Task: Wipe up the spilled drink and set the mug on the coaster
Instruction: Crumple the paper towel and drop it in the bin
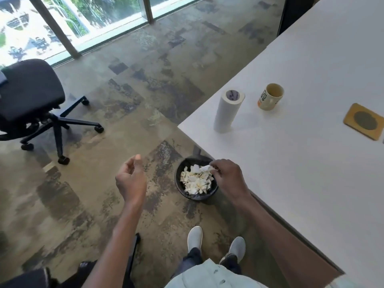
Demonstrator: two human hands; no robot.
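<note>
A cream mug (270, 97) with orange print stands upright on the white table (311, 163), right of an upright paper towel roll (228, 110). A square wooden coaster (364, 121) with a dark round centre lies at the right edge, apart from the mug. My right hand (227, 175) pinches a crumpled white paper towel (205, 168) over a black bin (181, 191) on the floor, which holds several crumpled towels. My left hand (131, 179) hovers over the carpet left of the bin, fingers loosely curled, holding nothing.
A black office chair (31, 94) on castors stands at the left. The table's corner (180, 125) juts out above the bin. My two feet in light shoes (216, 244) stand just behind the bin. Windows run along the far wall.
</note>
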